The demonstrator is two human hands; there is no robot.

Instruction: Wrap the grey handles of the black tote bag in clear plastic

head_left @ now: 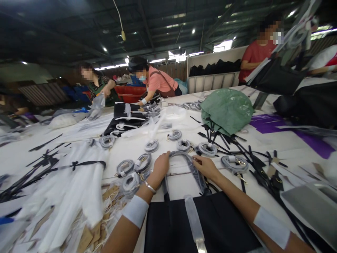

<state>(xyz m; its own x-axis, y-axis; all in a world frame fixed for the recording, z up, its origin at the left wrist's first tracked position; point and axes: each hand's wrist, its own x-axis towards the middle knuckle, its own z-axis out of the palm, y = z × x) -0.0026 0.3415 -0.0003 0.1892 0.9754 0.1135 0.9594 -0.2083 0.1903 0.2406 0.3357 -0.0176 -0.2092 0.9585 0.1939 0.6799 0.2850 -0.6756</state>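
A black handbag lies in front of me, with a clear-wrapped strap tab down its middle. Its arched handle, covered in clear plastic film, extends away from me over the white table. My left hand is closed at the left side of the arch, fingertips near its top. On the other side, my right hand pinches the film-covered handle between thumb and fingers. Coiled grey straps with gold clasps lie around both hands; another coiled strap sits just beyond my right hand.
Stacked white wrapped pieces and brown tags lie at left. Black straps spread at right beside a green plastic bundle and purple sheet. Across the table, a co-worker leans over black bags.
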